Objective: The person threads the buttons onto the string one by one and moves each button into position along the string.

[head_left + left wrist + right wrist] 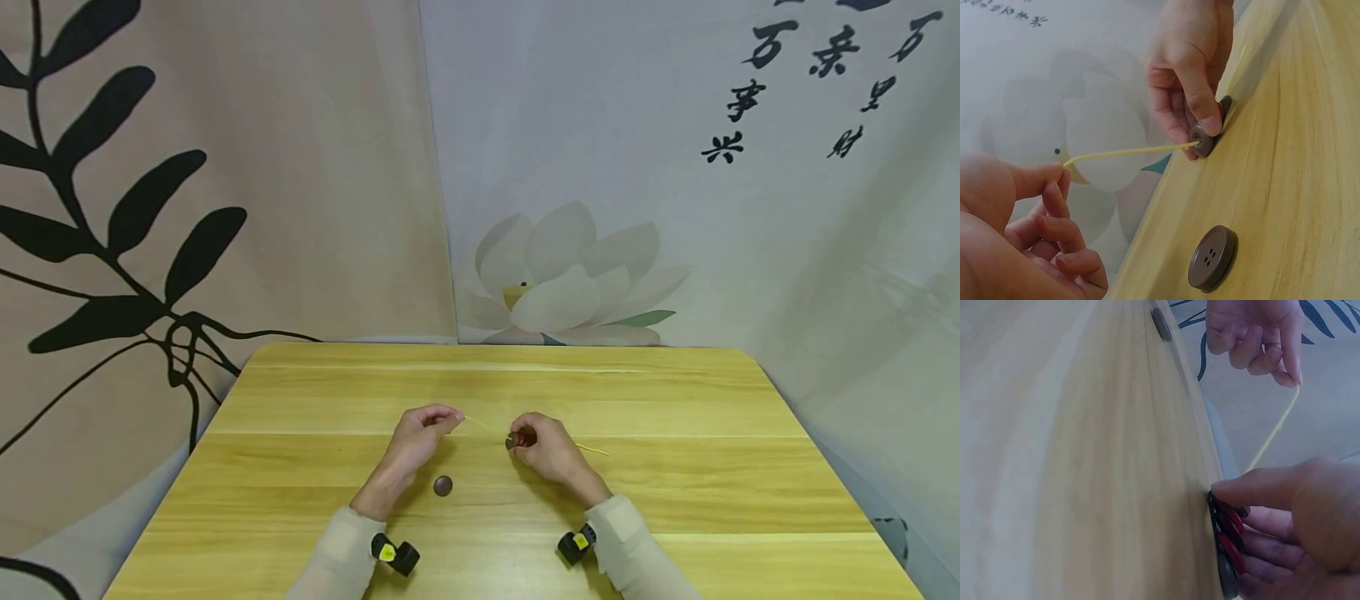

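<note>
Mid-table (675, 400), far from edges, left hand (417, 438) pinches the yellow cord (480, 422); right hand (547, 450) grips stacked buttons (516, 439).

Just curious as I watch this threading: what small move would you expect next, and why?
Probably the left hand draws the yellow string further through. It pinches the end, the string already passes through the grey button that the right hand holds, and another button lies loose on the table.
</note>
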